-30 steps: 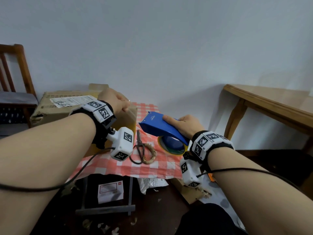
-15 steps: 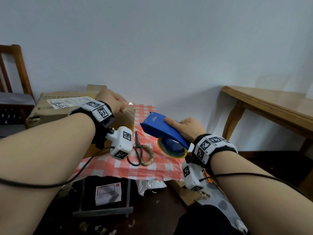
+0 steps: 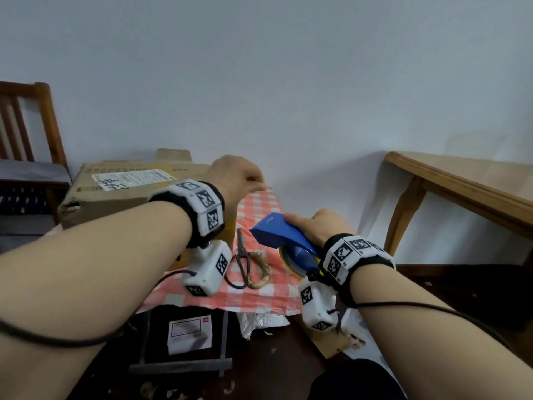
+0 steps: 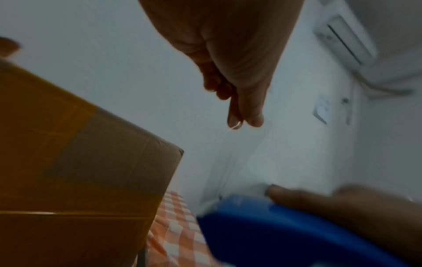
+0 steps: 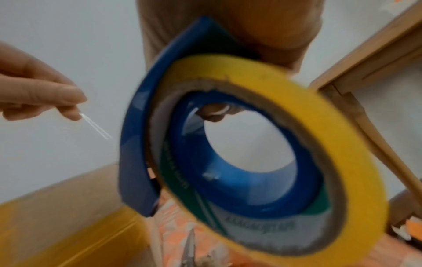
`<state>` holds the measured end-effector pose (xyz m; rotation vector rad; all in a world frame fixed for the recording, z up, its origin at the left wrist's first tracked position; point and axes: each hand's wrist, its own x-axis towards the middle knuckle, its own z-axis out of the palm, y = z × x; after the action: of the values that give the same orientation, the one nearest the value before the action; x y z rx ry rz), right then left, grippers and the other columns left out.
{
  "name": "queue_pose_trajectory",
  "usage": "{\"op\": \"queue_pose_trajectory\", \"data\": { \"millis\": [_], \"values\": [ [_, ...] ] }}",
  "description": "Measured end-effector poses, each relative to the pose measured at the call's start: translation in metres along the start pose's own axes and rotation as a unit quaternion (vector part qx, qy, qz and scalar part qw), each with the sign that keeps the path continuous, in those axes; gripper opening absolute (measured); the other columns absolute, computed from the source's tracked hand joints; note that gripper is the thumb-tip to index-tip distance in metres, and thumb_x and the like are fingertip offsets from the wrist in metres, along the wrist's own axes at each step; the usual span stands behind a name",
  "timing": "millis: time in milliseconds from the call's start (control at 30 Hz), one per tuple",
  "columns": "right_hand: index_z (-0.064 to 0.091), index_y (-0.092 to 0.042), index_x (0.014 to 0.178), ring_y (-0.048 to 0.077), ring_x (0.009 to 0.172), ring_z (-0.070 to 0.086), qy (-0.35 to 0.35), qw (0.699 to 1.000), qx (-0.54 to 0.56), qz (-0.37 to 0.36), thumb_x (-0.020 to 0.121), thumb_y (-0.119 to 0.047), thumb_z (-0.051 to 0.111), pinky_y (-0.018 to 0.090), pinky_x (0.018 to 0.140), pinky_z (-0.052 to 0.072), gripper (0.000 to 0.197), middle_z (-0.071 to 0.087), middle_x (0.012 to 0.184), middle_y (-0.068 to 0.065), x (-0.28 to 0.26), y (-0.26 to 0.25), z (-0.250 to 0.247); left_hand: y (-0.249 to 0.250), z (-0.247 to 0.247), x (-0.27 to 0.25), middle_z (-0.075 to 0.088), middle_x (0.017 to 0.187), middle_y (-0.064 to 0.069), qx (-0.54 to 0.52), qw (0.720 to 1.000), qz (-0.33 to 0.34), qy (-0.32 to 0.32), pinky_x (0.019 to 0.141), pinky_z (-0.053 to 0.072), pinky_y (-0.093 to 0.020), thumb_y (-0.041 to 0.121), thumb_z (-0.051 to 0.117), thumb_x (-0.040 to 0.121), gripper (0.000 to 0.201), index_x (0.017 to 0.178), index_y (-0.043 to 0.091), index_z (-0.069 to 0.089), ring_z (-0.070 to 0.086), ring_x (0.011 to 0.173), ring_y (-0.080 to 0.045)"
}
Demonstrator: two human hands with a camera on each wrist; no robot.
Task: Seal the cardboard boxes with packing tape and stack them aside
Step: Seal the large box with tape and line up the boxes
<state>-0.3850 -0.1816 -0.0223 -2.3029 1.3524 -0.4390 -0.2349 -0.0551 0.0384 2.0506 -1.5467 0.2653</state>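
Item one: our right hand (image 3: 314,228), fingers wrapped over a blue tape dispenser (image 3: 281,233) and gripping it above the checked cloth (image 3: 259,295). The head view gives only the blue shell and a sliver of the roll. The right wrist view adds the yellow tape roll (image 5: 269,75) mounted on the blue hub, with a fingertip showing through the core.

Item two: our left hand (image 3: 235,176), raised above the near corner of the cardboard box (image 3: 121,203). From the head camera its fingers are hidden behind the knuckles. The left wrist view shows thumb and forefinger pressed together on a thin clear strip (image 4: 236,125). The right wrist view shows that strip (image 5: 95,126) running from the pinch toward the dispenser. We cannot tell whether it joins the roll.

Item three: the box, resting on the cloth at the left, a white label (image 3: 132,179) on top. Only the wrist views show the amber tape (image 4: 34,144) on its side.

Item four: scissors (image 3: 242,261) and a coil of twine (image 3: 261,274), lying on the cloth between the box and the dispenser.
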Motion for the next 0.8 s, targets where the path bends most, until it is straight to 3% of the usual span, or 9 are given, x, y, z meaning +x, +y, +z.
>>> {"op": "queue_pose_trajectory", "data": {
  "millis": [67,167,233,367,533,600,667,733,800],
  "values": [
    [0.054,-0.014,0.067,0.029,0.075,0.059,0.015,0.999,-0.028,0.007,0.081,-0.064,0.051,0.032,0.069,0.045,0.052,0.060,0.076,0.007,0.003,-0.002,0.003,0.009,0.003,-0.001,0.067,0.106,-0.008,0.026,0.998,0.045,0.027,0.085,0.040,-0.029,0.034,0.056,0.093,0.029,0.111,0.015,0.070,0.058,0.102,-0.025],
    [0.050,-0.014,0.064,0.030,0.078,0.057,0.037,0.996,-0.078,0.031,0.085,-0.063,0.047,0.031,0.068,0.042,0.053,0.057,0.079,0.008,0.011,0.009,0.014,0.004,-0.003,0.010,0.070,0.090,-0.004,-0.057,0.990,0.057,0.117,0.079,0.041,-0.027,0.030,0.061,0.090,0.022,0.099,0.014,0.072,0.061,0.090,-0.023],
    [0.055,-0.010,0.071,0.030,0.077,0.056,0.039,0.996,-0.064,0.044,0.090,-0.061,0.040,0.030,0.068,0.041,0.056,0.057,0.081,0.009,0.016,0.011,0.020,-0.001,-0.004,0.015,0.064,0.084,0.005,-0.059,0.992,0.034,0.110,0.079,0.041,-0.024,0.028,0.061,0.090,0.017,0.095,0.015,0.070,0.057,0.083,-0.016],
    [0.060,-0.004,0.110,0.030,0.091,0.052,-0.011,0.998,-0.044,0.032,0.093,-0.039,0.040,0.031,0.077,0.039,0.044,0.059,0.108,0.017,0.031,0.005,0.030,-0.009,0.011,0.015,0.055,0.073,0.012,-0.089,0.992,-0.021,0.089,0.080,0.046,-0.024,0.019,0.058,0.083,0.010,0.087,0.020,0.068,0.053,0.077,-0.015],
    [0.055,-0.004,0.118,0.029,0.106,0.057,-0.102,0.978,-0.179,0.000,0.096,-0.022,0.042,0.032,0.087,0.044,0.031,0.059,0.118,0.014,0.053,-0.002,0.063,-0.024,0.016,0.019,0.063,0.080,0.001,-0.120,0.988,-0.060,0.070,0.084,0.051,-0.032,0.016,0.055,0.084,0.015,0.087,0.016,0.069,0.060,0.085,-0.022],
    [0.057,-0.003,0.115,0.029,0.109,0.057,-0.126,0.966,-0.224,-0.015,0.099,-0.022,0.041,0.032,0.088,0.044,0.030,0.061,0.118,0.013,0.055,-0.001,0.075,-0.029,0.017,0.019,0.068,0.083,-0.003,-0.125,0.988,-0.061,0.068,0.083,0.051,-0.036,0.015,0.053,0.084,0.017,0.088,0.014,0.070,0.062,0.087,-0.026],
    [0.061,-0.005,0.097,0.028,0.095,0.060,-0.127,0.966,-0.223,-0.038,0.096,-0.021,0.045,0.030,0.074,0.045,0.022,0.064,0.100,0.013,0.056,0.001,0.080,-0.034,0.018,0.019,0.069,0.085,-0.006,-0.126,0.988,-0.066,0.063,0.082,0.051,-0.037,0.014,0.050,0.085,0.020,0.088,0.013,0.070,0.062,0.087,-0.028],
    [0.053,-0.009,0.079,0.027,0.080,0.055,-0.095,0.979,-0.177,-0.036,0.091,-0.023,0.046,0.026,0.063,0.039,0.020,0.057,0.080,0.009,0.053,0.000,0.074,-0.036,0.017,0.019,0.068,0.081,-0.004,-0.136,0.987,-0.069,0.056,0.081,0.051,-0.035,0.013,0.048,0.086,0.021,0.084,0.014,0.069,0.062,0.086,-0.026],
    [0.058,-0.011,0.083,0.027,0.081,0.055,-0.023,0.994,-0.095,-0.047,0.090,-0.023,0.042,0.027,0.069,0.041,0.021,0.058,0.083,0.008,0.050,-0.007,0.060,-0.037,0.014,0.017,0.066,0.078,-0.001,-0.145,0.985,-0.069,0.054,0.077,0.049,-0.031,0.012,0.047,0.087,0.023,0.080,0.017,0.068,0.061,0.081,-0.022]
  ]
}}
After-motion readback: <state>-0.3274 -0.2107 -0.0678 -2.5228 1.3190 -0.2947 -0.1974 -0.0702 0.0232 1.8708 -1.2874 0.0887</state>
